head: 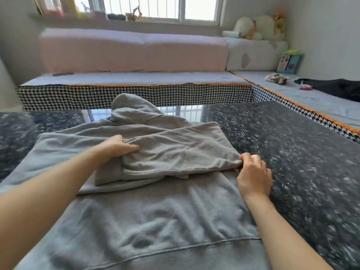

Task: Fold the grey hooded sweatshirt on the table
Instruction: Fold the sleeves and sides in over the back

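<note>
A soft grey hooded sweatshirt lies spread flat on a dark, glossy, speckled stone tabletop, its hood pointing toward the far edge and its ribbed hem nearest the camera. One sleeve is folded across the chest of the garment. The left hand rests on the cuff end of that sleeve, fingers curled around a gathered fold of cloth. The right hand sits at the sweatshirt's right edge, thumb and fingers pinching the corner of the folded fabric just where it meets the bare tabletop.

The polished surface mirrors a barred window at its far edge. Beyond the tabletop runs a low L-shaped couch with pale grey seat pads, a black-and-white houndstooth base and orange piping, backed by pinkish cushions. White plush toys sit in the right corner, and a dark garment lies on the right seat.
</note>
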Action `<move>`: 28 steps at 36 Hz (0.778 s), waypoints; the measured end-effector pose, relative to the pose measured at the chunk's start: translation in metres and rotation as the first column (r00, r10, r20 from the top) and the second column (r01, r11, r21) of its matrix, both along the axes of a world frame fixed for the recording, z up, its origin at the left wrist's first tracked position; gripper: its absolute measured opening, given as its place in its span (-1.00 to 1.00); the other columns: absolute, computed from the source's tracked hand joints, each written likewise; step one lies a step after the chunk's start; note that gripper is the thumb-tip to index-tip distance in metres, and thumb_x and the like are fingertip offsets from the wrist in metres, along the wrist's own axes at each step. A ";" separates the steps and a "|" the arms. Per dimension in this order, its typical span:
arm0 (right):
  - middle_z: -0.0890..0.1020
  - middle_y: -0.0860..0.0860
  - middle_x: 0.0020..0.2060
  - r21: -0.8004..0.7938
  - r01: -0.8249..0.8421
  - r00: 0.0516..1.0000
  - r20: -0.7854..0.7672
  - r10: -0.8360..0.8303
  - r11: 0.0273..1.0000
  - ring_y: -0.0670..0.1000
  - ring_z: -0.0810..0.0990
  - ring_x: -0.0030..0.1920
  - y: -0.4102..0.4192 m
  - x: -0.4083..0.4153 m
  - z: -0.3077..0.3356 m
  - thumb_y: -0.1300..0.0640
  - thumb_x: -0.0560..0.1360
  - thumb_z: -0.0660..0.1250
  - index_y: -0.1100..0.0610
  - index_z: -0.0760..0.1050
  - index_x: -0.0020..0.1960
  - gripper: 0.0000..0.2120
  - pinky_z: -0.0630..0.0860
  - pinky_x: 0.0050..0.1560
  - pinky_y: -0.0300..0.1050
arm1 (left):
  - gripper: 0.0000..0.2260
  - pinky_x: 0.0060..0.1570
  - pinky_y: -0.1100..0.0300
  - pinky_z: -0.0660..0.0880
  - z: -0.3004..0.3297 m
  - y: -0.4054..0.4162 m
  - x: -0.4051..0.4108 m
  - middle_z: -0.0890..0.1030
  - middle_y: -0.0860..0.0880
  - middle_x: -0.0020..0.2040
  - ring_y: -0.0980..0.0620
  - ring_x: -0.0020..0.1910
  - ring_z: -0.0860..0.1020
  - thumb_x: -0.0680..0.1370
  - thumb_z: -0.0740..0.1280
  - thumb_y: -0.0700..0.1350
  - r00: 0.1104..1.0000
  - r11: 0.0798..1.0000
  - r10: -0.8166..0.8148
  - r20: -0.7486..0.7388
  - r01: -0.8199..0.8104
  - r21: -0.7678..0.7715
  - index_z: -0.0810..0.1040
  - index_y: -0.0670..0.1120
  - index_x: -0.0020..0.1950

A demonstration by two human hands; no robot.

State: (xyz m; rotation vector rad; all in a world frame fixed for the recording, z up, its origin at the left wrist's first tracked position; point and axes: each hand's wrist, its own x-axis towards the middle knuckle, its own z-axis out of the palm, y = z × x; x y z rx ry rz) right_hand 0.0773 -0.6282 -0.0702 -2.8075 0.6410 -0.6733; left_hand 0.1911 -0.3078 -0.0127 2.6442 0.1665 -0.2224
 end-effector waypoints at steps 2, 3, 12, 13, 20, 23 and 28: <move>0.51 0.13 0.10 0.009 0.003 1.000 0.001 -0.003 1.000 0.19 0.47 0.12 0.000 0.000 0.000 0.31 0.53 0.10 0.12 0.44 0.17 -0.72 0.35 0.07 0.05 | -0.31 0.25 0.03 0.34 0.009 0.005 -0.001 0.34 -0.22 0.41 -0.17 0.34 0.37 0.49 0.26 0.22 0.997 0.995 0.032 -0.068 -0.038 -0.093 0.28 -0.26 0.41; 0.51 0.13 0.10 0.018 0.005 1.000 0.000 -0.005 1.000 0.19 0.47 0.12 -0.001 0.001 0.000 0.31 0.54 0.09 0.12 0.44 0.16 -0.73 0.35 0.07 0.05 | -0.33 0.29 0.04 0.31 0.012 0.007 -0.001 0.29 -0.21 0.44 -0.17 0.37 0.33 0.52 0.22 0.21 0.995 0.994 0.039 -0.089 -0.048 -0.096 0.24 -0.25 0.44; 0.50 0.17 -0.02 -0.025 -0.030 0.995 0.092 0.032 0.999 0.20 0.47 0.00 0.000 0.002 0.000 0.39 0.49 0.16 0.17 0.53 0.08 -0.73 0.39 -0.03 0.06 | -0.81 -0.03 0.04 0.41 0.016 0.023 -0.006 0.58 -0.25 0.04 -0.19 0.03 0.53 0.57 0.26 -0.03 0.939 0.976 -0.131 0.319 0.066 0.206 0.45 -0.15 -0.08; 0.50 0.18 -0.05 -0.039 -0.042 0.993 0.108 0.046 0.998 0.22 0.46 -0.03 0.001 0.001 -0.001 0.41 0.46 0.19 0.19 0.55 0.04 -0.73 0.40 -0.06 0.06 | -0.81 -0.06 0.02 0.42 0.018 0.027 -0.009 0.59 -0.24 0.04 -0.19 0.00 0.54 0.57 0.25 -0.02 0.917 0.951 -0.181 0.356 0.071 0.302 0.42 -0.13 -0.08; 0.49 0.20 -0.09 -0.122 -0.019 0.994 0.107 0.032 0.992 0.23 0.45 -0.04 0.001 0.002 -0.001 0.43 0.44 0.20 0.21 0.55 0.00 -0.75 0.38 -0.07 0.07 | -0.70 -0.19 0.03 0.48 0.008 0.039 -0.013 0.48 -0.12 0.17 -0.12 0.09 0.57 0.61 0.15 0.01 0.889 0.624 -0.373 0.265 0.028 0.781 0.36 -0.15 0.24; 0.51 0.19 -0.06 -0.135 -0.001 0.997 0.080 0.012 0.991 0.22 0.45 -0.01 0.002 0.003 -0.002 0.38 0.48 0.17 0.20 0.54 0.02 -0.77 0.36 -0.05 0.06 | -0.69 0.24 0.00 0.34 -0.008 0.030 -0.014 0.39 -0.13 0.33 -0.11 0.31 0.40 0.61 0.10 -0.08 0.845 0.680 -0.434 0.312 0.079 0.729 0.35 -0.09 0.35; 0.52 0.13 0.06 -0.080 0.028 0.999 -0.016 -0.030 0.996 0.17 0.44 0.10 0.000 0.004 -0.001 0.26 0.54 0.12 0.12 0.53 0.08 -0.76 0.31 0.04 0.02 | -0.44 0.49 0.05 -0.12 -0.030 -0.009 -0.035 0.01 0.02 0.55 0.04 0.53 -0.05 0.55 -0.15 0.18 0.793 0.799 -0.554 0.253 0.422 0.428 0.09 0.02 0.52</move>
